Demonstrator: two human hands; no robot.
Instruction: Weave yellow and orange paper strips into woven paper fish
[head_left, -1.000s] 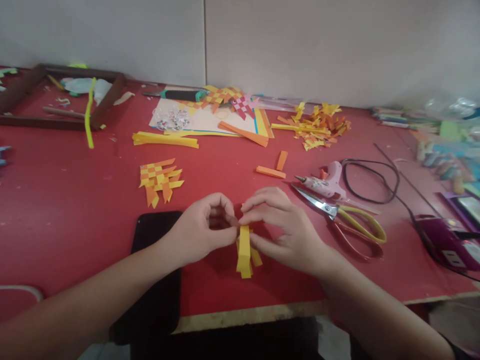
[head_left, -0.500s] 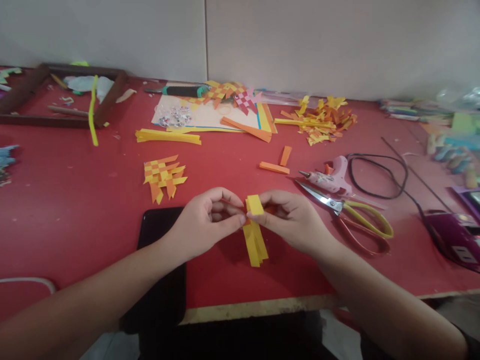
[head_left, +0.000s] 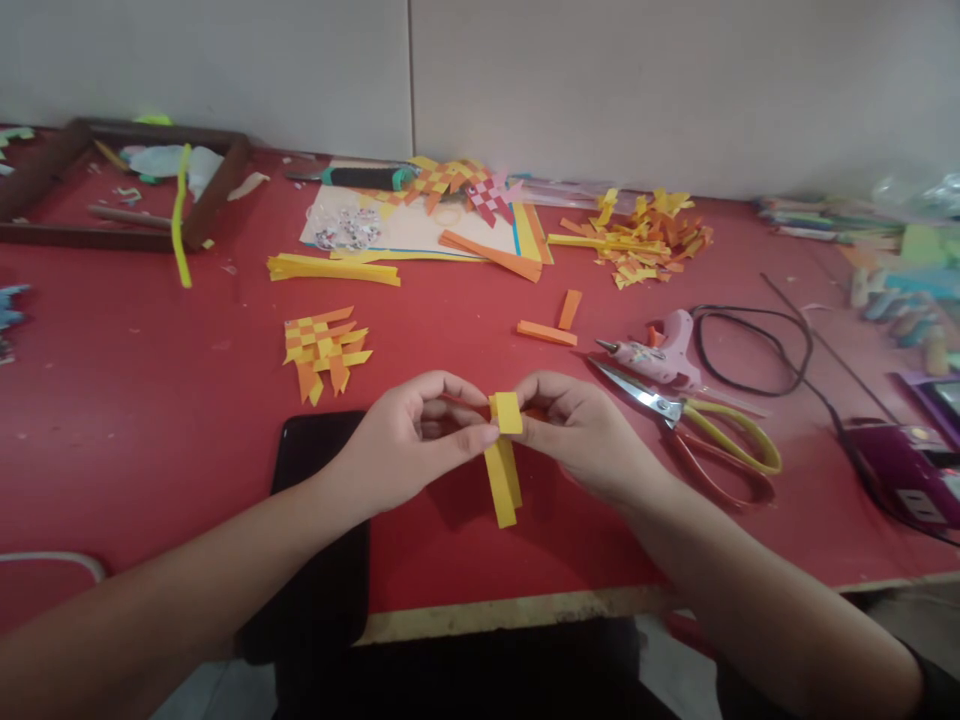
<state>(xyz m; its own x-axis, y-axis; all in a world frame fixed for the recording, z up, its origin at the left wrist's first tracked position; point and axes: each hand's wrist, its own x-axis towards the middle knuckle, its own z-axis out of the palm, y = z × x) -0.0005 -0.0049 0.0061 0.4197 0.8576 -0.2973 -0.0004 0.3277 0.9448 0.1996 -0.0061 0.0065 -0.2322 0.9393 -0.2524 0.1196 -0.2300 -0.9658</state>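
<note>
Both hands pinch folded yellow paper strips [head_left: 502, 480] above the red table, near its front edge. My left hand [head_left: 409, 440] grips them from the left, its thumb tip at the fold. From the right, my right hand [head_left: 574, 430] pinches the same strips by their upper end, where one yellow strip is folded over. Two tails hang down toward me. A bit of orange shows by the right fingers, mostly hidden. Left of the hands lies a woven yellow-and-orange paper fish [head_left: 322, 350]. Two short orange strips [head_left: 551, 332] lie beyond the hands.
A black tablet-like slab [head_left: 322, 560] lies under my left forearm, overhanging the table edge. Scissors [head_left: 675, 410] and a pink glue gun [head_left: 660, 350] with its cord are at right. Behind are yellow strips [head_left: 334, 268], a heap of paper scraps [head_left: 649, 240] and a brown frame [head_left: 82, 238].
The top yellow strip has been folded down further into a small square flap. The hanging tails have drawn closer together, and my left thumb has moved slightly right onto the fold.
</note>
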